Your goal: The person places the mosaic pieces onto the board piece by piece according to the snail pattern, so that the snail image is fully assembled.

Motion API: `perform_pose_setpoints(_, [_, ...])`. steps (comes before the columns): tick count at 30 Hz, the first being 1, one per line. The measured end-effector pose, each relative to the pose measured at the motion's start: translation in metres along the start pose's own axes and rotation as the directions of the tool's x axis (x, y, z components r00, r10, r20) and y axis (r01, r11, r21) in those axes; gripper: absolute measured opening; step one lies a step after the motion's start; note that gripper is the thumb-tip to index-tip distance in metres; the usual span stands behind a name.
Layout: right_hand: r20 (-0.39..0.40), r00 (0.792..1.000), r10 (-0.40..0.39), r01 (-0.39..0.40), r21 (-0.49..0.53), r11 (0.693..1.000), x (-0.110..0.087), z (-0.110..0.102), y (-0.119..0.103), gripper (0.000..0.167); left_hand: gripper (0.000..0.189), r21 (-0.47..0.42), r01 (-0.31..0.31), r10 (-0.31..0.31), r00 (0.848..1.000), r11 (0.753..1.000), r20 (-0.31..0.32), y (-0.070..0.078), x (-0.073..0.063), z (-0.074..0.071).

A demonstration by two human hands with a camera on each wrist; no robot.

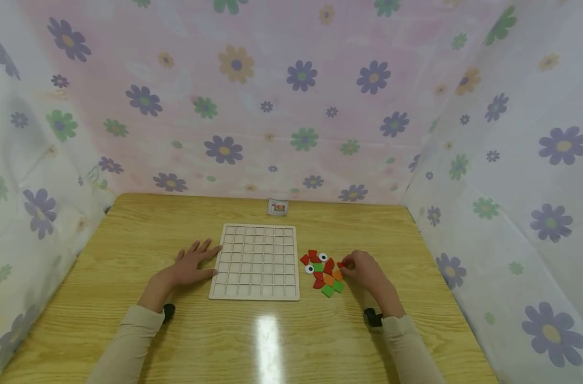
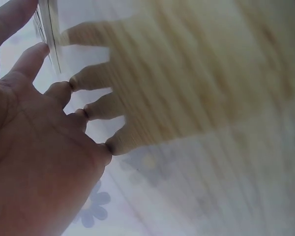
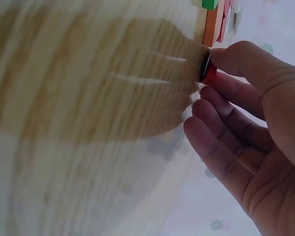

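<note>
A pale wooden grid board (image 1: 254,298) lies on the table, its square cells bare. My left hand (image 1: 190,268) rests with fingers spread at the board's left side, thumb and index at its edge; the left wrist view shows this hand (image 2: 44,128) with its fingertips on the tabletop. To the right of the board lies a cluster of flat puzzle pieces: red, orange and green ones (image 1: 327,291), plus two round white eye pieces (image 1: 309,269). At the cluster's right side my right hand (image 1: 365,269) pinches a red piece (image 3: 209,73) between thumb and index finger, close to the tabletop.
A small picture card (image 1: 278,207) with a colourful figure stands at the back edge of the wooden table (image 1: 185,341). Flower-patterned cloth (image 1: 281,122) hangs behind and on both sides. Each wrist carries a dark camera mount (image 1: 373,318).
</note>
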State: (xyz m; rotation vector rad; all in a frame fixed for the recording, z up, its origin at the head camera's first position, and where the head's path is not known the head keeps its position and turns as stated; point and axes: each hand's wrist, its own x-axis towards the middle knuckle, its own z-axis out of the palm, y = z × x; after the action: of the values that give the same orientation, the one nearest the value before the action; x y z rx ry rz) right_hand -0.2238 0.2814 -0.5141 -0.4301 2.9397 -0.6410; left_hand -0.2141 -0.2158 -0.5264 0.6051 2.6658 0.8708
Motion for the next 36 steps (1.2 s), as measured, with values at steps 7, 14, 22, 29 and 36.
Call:
perform_pose_setpoints(7, [0.007, 1.000, 0.010, -0.009, -0.006, 1.000, 0.002, -0.001, 0.000, 0.016, 0.069, 0.025, 0.028, -0.029, 0.999, 0.999, 0.027, 0.007, 0.002, -0.006])
perform_pose_setpoints(14, [-0.013, 1.000, -0.021, 0.021, -0.043, 0.999, 0.002, -0.001, 0.001, 0.014, 0.069, 0.011, 0.026, -0.027, 0.999, 1.000, 0.033, 0.011, 0.002, -0.008])
perform_pose_setpoints(22, [-0.022, 0.999, -0.028, 0.026, -0.102, 0.994, 0.002, -0.002, 0.000, 0.011, 0.071, 0.007, 0.027, -0.027, 0.999, 1.000, 0.022, 0.011, 0.003, -0.006])
perform_pose_setpoints(29, [-0.061, 0.997, 0.044, -0.052, -0.135, 0.989, 0.003, -0.007, -0.003, 0.011, 0.071, -0.006, 0.030, -0.030, 0.999, 1.000, 0.017, 0.009, 0.002, -0.005])
perform_pose_setpoints(36, [-0.114, 0.991, 0.067, -0.074, -0.052, 0.996, -0.001, -0.009, 0.000, 0.011, 0.072, -0.014, 0.048, -0.048, 0.998, 0.999, 0.031, 0.008, 0.002, -0.003])
